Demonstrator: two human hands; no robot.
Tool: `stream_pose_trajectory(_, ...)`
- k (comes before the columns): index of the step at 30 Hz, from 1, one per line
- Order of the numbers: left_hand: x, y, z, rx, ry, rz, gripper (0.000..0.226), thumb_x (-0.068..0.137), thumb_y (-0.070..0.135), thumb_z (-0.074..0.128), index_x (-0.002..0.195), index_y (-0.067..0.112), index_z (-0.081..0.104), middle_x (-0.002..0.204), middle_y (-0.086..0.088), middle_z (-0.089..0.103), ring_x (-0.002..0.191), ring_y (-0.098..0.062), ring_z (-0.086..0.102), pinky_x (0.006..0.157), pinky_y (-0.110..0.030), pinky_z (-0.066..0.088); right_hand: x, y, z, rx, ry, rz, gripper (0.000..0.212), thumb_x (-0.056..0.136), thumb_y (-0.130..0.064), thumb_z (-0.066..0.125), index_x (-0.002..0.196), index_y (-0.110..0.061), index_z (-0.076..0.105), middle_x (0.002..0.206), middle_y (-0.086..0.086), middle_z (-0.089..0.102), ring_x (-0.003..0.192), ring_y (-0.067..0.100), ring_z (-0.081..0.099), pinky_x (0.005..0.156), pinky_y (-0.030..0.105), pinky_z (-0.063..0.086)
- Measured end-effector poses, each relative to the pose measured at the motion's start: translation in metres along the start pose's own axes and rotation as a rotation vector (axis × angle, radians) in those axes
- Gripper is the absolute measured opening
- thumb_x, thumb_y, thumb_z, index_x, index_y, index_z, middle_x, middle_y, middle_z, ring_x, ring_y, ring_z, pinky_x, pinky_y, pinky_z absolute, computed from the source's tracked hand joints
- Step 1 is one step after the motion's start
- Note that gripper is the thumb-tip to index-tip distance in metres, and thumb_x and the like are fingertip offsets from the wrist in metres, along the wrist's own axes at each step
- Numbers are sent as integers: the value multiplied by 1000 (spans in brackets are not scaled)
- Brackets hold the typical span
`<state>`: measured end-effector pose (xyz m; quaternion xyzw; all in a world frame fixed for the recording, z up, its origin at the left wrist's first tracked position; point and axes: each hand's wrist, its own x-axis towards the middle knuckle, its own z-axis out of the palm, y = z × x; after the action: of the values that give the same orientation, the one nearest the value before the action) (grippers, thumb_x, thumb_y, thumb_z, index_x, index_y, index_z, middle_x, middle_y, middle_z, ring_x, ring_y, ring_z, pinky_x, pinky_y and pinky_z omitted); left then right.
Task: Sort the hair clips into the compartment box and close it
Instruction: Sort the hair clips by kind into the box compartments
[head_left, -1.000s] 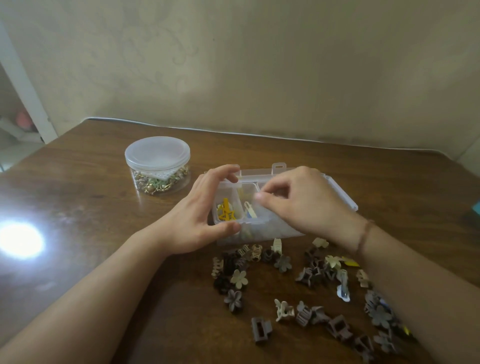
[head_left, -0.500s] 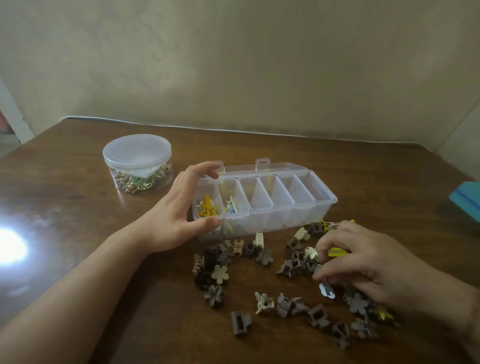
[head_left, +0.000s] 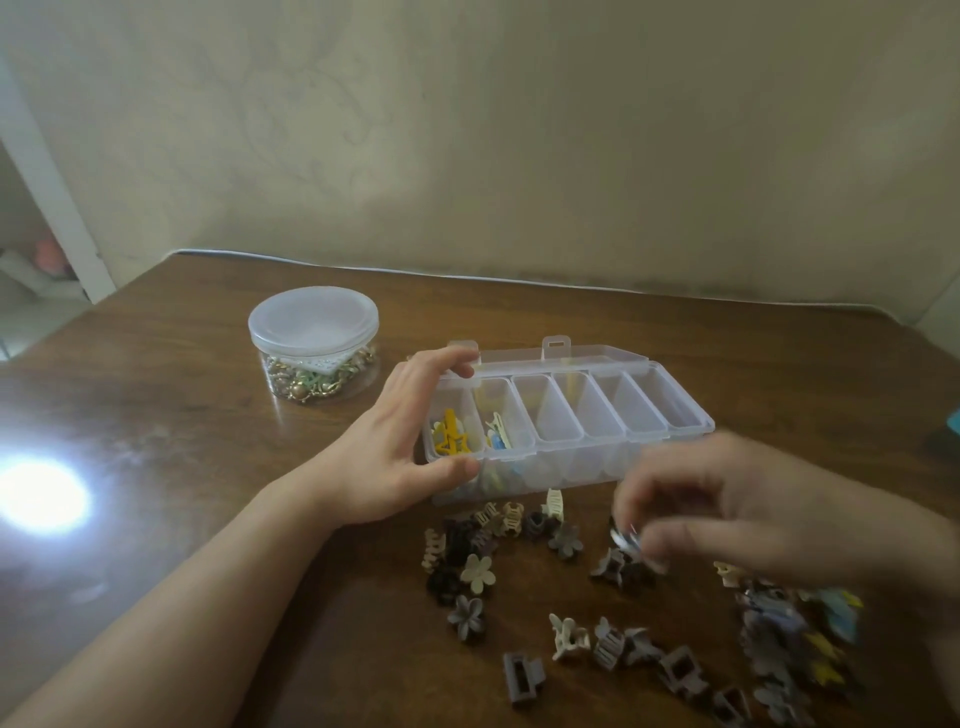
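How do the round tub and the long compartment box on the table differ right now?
The round tub has its lid on; the compartment box stands open, lid folded back. The tub is a cylinder packed with small gold-coloured pieces; the box is long, split into six cells, only the two left ones holding clips. The left hand grips the box; nothing touches the tub. Both are clear plastic.

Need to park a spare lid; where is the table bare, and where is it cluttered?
Bare wood lies left of the left hand, below the round jar, and behind the compartment box. The loose hair clips in front of the box crowd that area.
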<state>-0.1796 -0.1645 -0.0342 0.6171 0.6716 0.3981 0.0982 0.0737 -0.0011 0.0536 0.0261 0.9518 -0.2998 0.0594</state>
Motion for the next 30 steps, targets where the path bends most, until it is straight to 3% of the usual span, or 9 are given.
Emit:
stream_pose_trajectory(2, 0, 0, 0, 2, -3, -1, 83, 78, 60, 61, 148, 37, 24, 140, 21, 37, 138, -3, 33, 110, -14, 26, 24, -12, -6, 141, 151, -7, 3, 85, -31, 66, 88, -31, 67, 85, -12, 68, 74, 3, 64, 66, 15, 50)
stream_pose_trajectory(6, 0, 0, -1, 5, -3, 0, 81, 78, 61, 61, 146, 40, 24, 140, 21, 37, 138, -2, 32, 110, -12, 26, 83, -15, -1, 352, 465, 107, 8, 85, -21, 73, 92, -17, 72, 81, -3, 74, 68, -1, 66, 59, 7, 48)
stream_pose_trajectory(10, 0, 0, -1, 14, -11, -4, 83, 78, 61, 61, 148, 37, 24, 139, 16, 39, 137, -4, 33, 110, -19, 29, 110, -7, 13, 208, 531, 204, 4, 85, -25, 73, 87, -21, 73, 74, -4, 74, 70, 2, 69, 59, 9, 50)
stream_pose_trajectory(15, 0, 0, -1, 14, -13, 4, 82, 79, 60, 61, 148, 38, 23, 140, 14, 39, 138, -6, 33, 111, -21, 29, 85, -8, 2, 67, 624, 116, 3, 85, -23, 72, 87, -24, 74, 78, -10, 72, 75, 1, 65, 65, 13, 52)
stream_pose_trajectory(17, 1, 0, -2, 13, -12, 2, 81, 78, 60, 61, 147, 39, 22, 140, 14, 38, 139, -7, 33, 111, -22, 29, 60, -7, -7, -7, 586, 74, 6, 84, -24, 72, 86, -29, 73, 77, -17, 69, 73, -1, 62, 62, 9, 47)
stream_pose_trajectory(20, 1, 1, -1, 8, -11, 0, 80, 78, 61, 60, 146, 43, 23, 141, 15, 38, 138, -4, 33, 111, -20, 29, 20, 2, -9, -120, 401, 72, 17, 84, -19, 70, 84, -37, 68, 83, -34, 63, 73, -6, 60, 61, 7, 45)
stream_pose_trajectory(24, 0, 1, 0, 10, -3, 5, 80, 77, 61, 60, 146, 42, 24, 141, 17, 39, 139, -1, 31, 109, -11, 24, -14, 27, 4, -366, 182, 133, 42, 88, -9, 64, 104, -49, 64, 105, -35, 61, 100, -9, 59, 81, 17, 52)
stream_pose_trajectory(27, 0, 0, 0, 3, -3, 0, 81, 77, 63, 60, 147, 41, 25, 140, 19, 38, 139, -1, 31, 108, -9, 24, -24, 34, 13, -456, 69, 183, 39, 90, -28, 64, 115, -56, 54, 121, -43, 48, 117, -19, 43, 96, 14, 44)
stream_pose_trajectory(30, 0, 0, 1, -7, -2, 4, 78, 77, 63, 60, 145, 47, 23, 140, 23, 37, 140, -2, 32, 109, -11, 25, -29, 38, 16, -475, 150, 267, 32, 87, -46, 63, 116, -55, 53, 117, -41, 50, 111, -14, 47, 93, 17, 46)
